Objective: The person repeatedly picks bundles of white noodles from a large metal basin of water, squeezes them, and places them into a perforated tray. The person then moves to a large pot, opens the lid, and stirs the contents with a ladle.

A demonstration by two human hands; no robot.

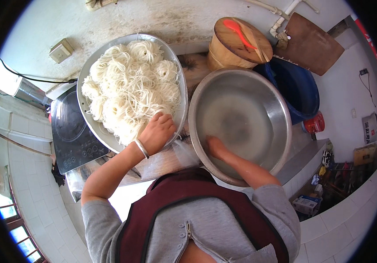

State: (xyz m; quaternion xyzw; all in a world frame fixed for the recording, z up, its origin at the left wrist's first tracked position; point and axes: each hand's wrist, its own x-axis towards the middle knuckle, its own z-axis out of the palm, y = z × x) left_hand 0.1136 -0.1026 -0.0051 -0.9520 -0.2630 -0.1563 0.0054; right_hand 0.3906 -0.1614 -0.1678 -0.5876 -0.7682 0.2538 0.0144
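Note:
My left hand (159,132), with a silver bangle at the wrist, rests at the near right edge of a heap of white rice noodles (126,85). Its fingers are bent down into the strands, and the fingertips are hidden. The noodles lie in loose coiled nests in a wide round metal tray (91,130). To the right stands a large metal basin (282,108) holding cloudy water (241,115). My right hand (215,148) dips into this water at the basin's near left side, its fingers hidden below the surface.
A black induction cooker (73,131) lies partly under the tray's left side. Behind the basin stands a lidded wooden tub (224,54) with a red spoon (238,31) on its lid. A blue plastic barrel (302,88) and a red bucket (315,122) are at the right.

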